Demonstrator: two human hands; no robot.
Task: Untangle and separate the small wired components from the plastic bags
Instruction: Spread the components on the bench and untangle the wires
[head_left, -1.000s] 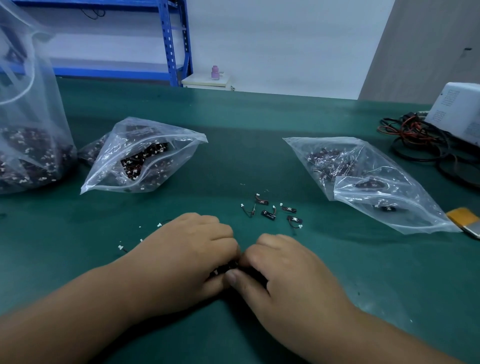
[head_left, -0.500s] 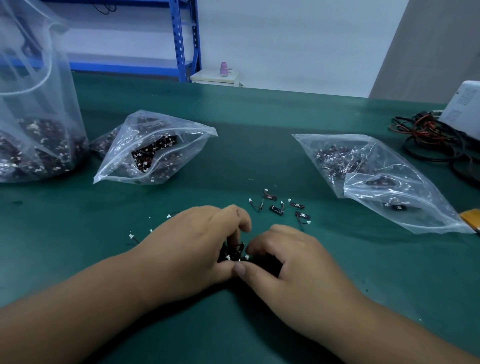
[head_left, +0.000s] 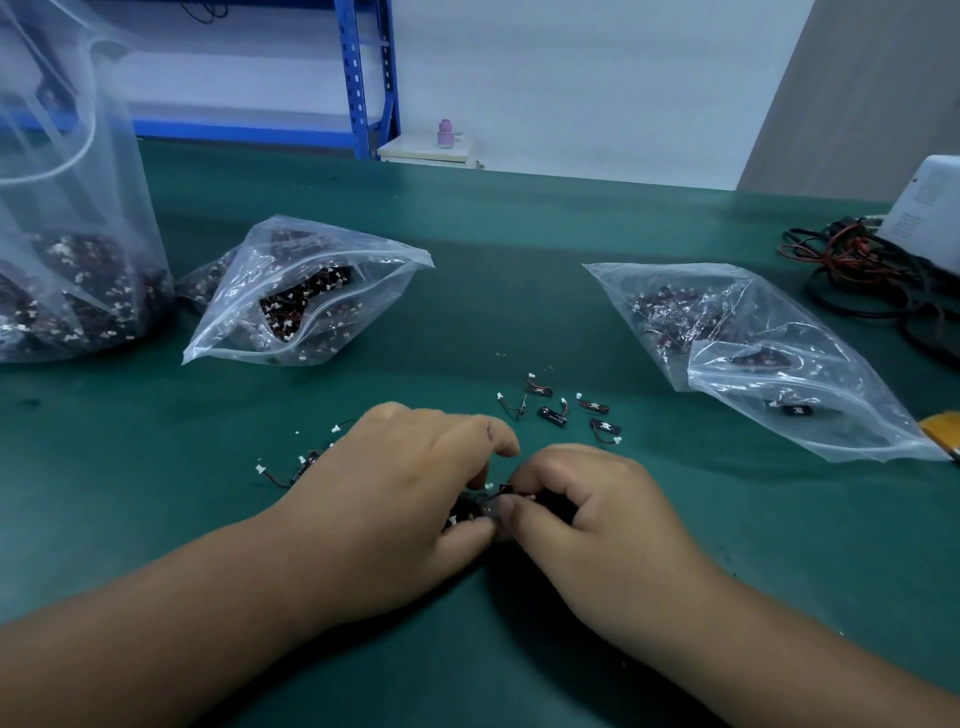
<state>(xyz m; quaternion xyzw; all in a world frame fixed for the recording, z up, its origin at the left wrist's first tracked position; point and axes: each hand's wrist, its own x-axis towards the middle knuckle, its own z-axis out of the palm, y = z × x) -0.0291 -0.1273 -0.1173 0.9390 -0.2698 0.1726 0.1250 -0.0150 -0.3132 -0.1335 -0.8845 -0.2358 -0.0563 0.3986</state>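
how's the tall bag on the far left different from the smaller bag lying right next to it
The tall bag stands upright; the smaller bag lies slumped on its side. The tall bag is clearly larger and cut off by the frame's edge, while the smaller bag shows whole. Both are clear plastic and hold dark wired components with white connectors.

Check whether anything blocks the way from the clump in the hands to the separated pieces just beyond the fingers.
Nothing visible does. The left hand and right hand both pinch the tangled clump, and only bare green mat lies between it and the separated pieces just beyond the fingertips.
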